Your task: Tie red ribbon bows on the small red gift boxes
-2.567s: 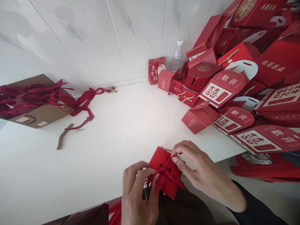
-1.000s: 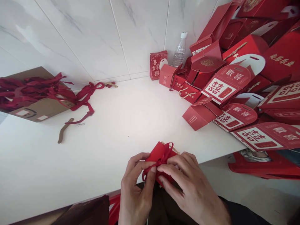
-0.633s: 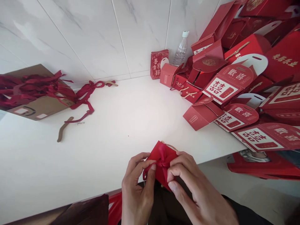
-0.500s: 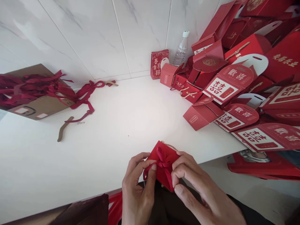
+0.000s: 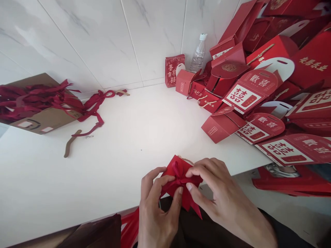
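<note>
A small red gift box (image 5: 175,160) with a twisted cord handle (image 5: 185,159) sits at the table's front edge, in front of my body. Across its top is a dark red ribbon (image 5: 186,198) tied in a bow, its tails hanging toward me. My left hand (image 5: 160,201) pinches the bow's left side near the knot, thumb below and index finger above. From the right, my right hand (image 5: 217,193) has its thumb and fingertips closed on the bow's right loop. Fingers from both sides partly cover the box.
At the left stands a cardboard box (image 5: 55,119) heaped with red ribbons (image 5: 28,100), some trailing onto the white table (image 5: 129,127) beside a brown strip (image 5: 71,144). Many red gift boxes (image 5: 243,91) pile up on the right. A clear bottle (image 5: 198,55) is by the wall.
My right hand has moved from the box's lower right side up to the bow, and now pinches its right loop. The ribbon tails hang freer. My left hand has shifted slightly right.
</note>
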Motion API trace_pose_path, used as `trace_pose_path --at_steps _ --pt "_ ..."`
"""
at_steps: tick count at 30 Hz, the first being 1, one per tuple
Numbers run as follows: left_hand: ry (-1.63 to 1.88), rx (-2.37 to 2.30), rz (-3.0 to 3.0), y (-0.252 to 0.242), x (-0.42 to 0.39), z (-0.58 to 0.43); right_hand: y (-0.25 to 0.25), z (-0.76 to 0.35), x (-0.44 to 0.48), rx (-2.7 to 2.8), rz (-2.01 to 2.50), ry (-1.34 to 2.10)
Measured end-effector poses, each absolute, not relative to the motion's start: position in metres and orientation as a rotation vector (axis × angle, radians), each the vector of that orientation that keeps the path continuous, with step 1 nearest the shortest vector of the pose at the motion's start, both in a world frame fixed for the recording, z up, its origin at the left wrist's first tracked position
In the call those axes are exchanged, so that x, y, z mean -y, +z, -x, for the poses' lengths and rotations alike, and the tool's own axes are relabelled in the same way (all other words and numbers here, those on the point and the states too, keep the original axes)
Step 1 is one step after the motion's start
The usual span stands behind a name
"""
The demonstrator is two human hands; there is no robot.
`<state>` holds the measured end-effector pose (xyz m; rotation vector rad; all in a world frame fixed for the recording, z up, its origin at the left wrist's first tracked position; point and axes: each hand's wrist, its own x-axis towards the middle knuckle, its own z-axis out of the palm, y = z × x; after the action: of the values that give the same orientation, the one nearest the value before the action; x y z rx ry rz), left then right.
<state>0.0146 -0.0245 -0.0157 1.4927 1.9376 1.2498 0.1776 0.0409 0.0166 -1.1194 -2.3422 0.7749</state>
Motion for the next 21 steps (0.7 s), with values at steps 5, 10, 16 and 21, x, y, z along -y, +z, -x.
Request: trace_pose_path --at_steps 5,10,16,21 --pt "1.231 -1.956 -1.546 -0.020 0.025 -0.011 0.013 -0.183 -0.045 2.219 1.240 0.921" --pt "1.267 -1.901 -1.590 -0.018 0.028 -0.010 0.012 -0.186 -0.047 2.172 1.351 0.872" --pt "1.350 -1.828 -1.831 -0.015 0.027 -0.011 0.013 -0.182 -0.051 2.156 1.371 0.895" --pt "1.334 -1.918 -1.756 -0.016 0.028 -0.011 0.010 -0.188 -0.056 2.167 1.436 0.799"
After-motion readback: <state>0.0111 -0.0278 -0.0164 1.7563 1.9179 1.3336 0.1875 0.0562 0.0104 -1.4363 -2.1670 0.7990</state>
